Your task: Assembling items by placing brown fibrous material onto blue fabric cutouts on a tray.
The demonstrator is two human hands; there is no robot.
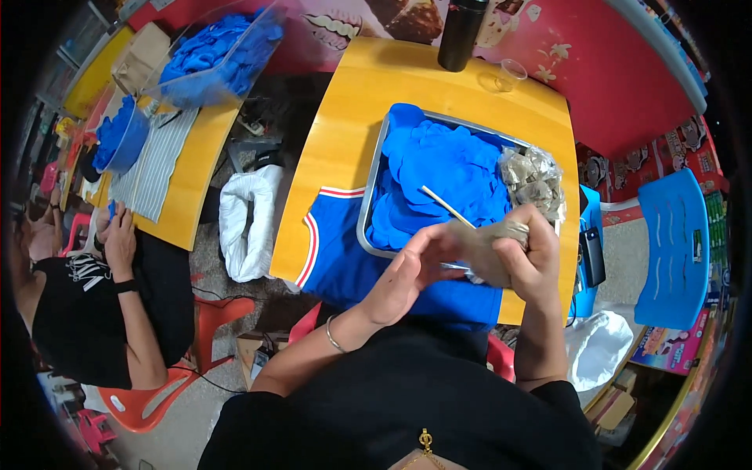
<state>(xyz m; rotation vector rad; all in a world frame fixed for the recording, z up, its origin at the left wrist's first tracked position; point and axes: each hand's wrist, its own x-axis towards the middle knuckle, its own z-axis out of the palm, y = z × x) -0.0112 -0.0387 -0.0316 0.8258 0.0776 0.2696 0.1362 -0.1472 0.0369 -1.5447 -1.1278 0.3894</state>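
My right hand [534, 257] is closed around a greyish-beige bundle [487, 252], blurred by motion; its exact kind does not show. Beside the bundle, my left hand [398, 283] has its palm turned toward it, thumb and fingers apart, the fingertips smeared and partly hidden. A thin wooden stick [446, 205] points up and left from the bundle; which hand bears it I cannot tell. Beyond both hands, flat blue pieces [446, 168] fill a metal tray [363, 235]. A crumpled clear bag [534, 184] with beige contents rests at the tray's right side.
Blue cloth with red-and-white trim [333, 251] lies on the yellow table [329, 149] under the tray's near-left corner. A black bottle [462, 35] and clear cup [511, 74] stand at the back. On the left, another person [110, 313] sits by blue-filled tubs [133, 145].
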